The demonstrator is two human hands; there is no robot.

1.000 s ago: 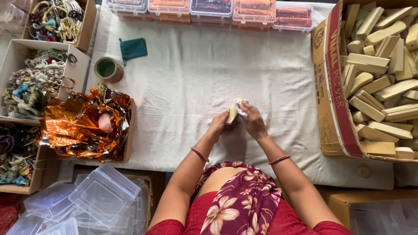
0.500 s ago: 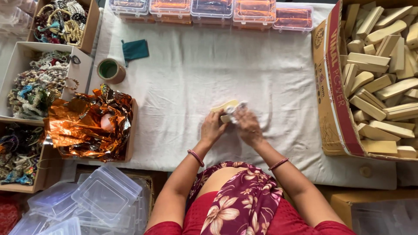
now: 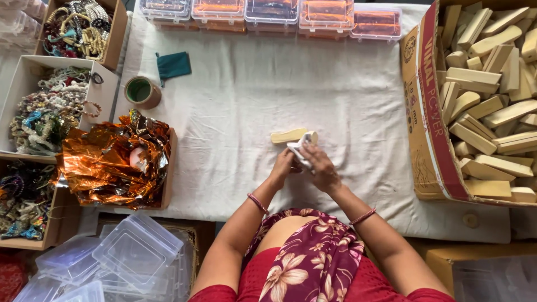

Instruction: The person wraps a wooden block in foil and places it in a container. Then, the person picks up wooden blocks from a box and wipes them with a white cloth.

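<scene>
Both my hands meet over the middle of the white cloth (image 3: 347, 100). My left hand (image 3: 282, 168) and my right hand (image 3: 320, 168) hold a small white wrap or pouch (image 3: 297, 152) together with a pale wooden block end (image 3: 311, 137) sticking out above it. A second pale wooden block (image 3: 288, 136) lies flat on the cloth just beyond my fingers, touching or nearly touching the held one. Each wrist wears a thin red bangle.
A big cardboard box (image 3: 425, 140) of pale wooden blocks stands at the right. Clear plastic boxes (image 3: 268, 11) with orange contents line the far edge. At left sit a tape roll (image 3: 141, 91), a green pouch (image 3: 173, 65), crumpled orange foil (image 3: 112, 165), bead boxes (image 3: 50, 112) and empty clear containers (image 3: 131, 251).
My hands drifted slightly toward me. A wooden block now lies on the cloth beyond them, and the white wrap shows more clearly between my fingers.
</scene>
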